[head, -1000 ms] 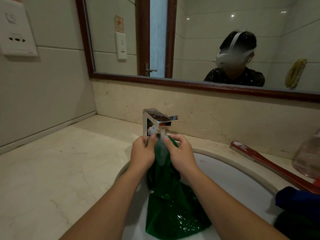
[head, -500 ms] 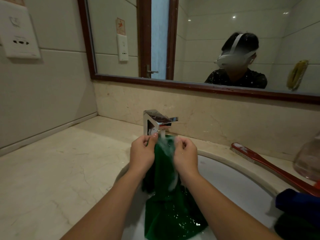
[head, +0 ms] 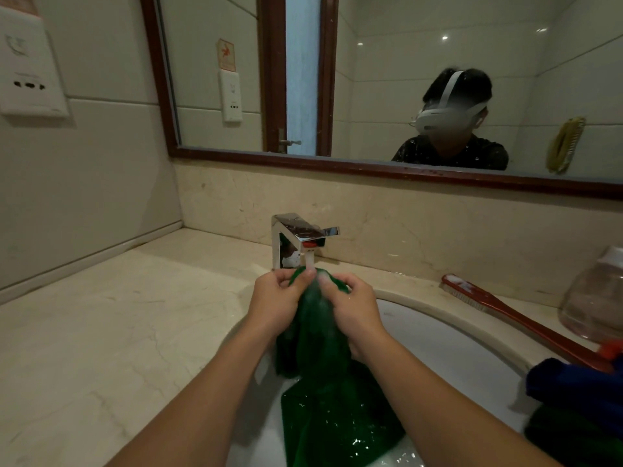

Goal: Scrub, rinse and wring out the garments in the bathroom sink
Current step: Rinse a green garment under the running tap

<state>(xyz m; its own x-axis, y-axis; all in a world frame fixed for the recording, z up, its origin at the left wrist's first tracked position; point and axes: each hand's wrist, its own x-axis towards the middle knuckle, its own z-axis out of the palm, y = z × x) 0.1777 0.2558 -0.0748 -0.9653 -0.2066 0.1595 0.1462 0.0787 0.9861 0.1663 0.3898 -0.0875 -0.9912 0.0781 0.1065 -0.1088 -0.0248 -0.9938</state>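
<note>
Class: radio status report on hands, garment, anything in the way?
Left hand, right hand both gripping green garment under running faucet. Lower part in sink. Nothing blocking; red brush, blue cloth off right.

You can read no words or numbers. High left of your left hand (head: 274, 306), a wall panel (head: 28, 65) bears a faint handset symbol (head: 17, 45); the red sticker (head: 226, 55) in the mirror (head: 387, 79) is blurred.
</note>
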